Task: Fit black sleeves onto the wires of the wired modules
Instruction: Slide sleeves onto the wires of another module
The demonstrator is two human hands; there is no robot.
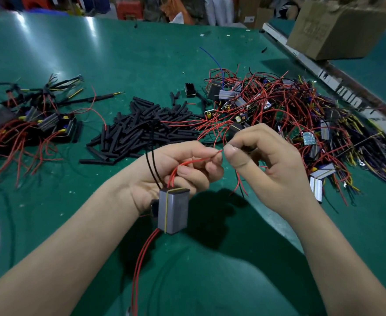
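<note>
Now the left hand (178, 169) is holding the grey module (173, 210) up off the green table (141, 55) and bunching its red wires (194, 161), while the right hand (262, 160) is pinching their tips together, probably so a black sleeve from the pile (139, 128) behind can slide on

No text, label, brand or number can be read anywhere. The brown cardboard box (338, 26) at about one o'clock carries dark printing on its near face, too blurred to make out. A smaller cardboard carton (251, 18) at twelve o'clock bears a white label, also illegible.
</note>
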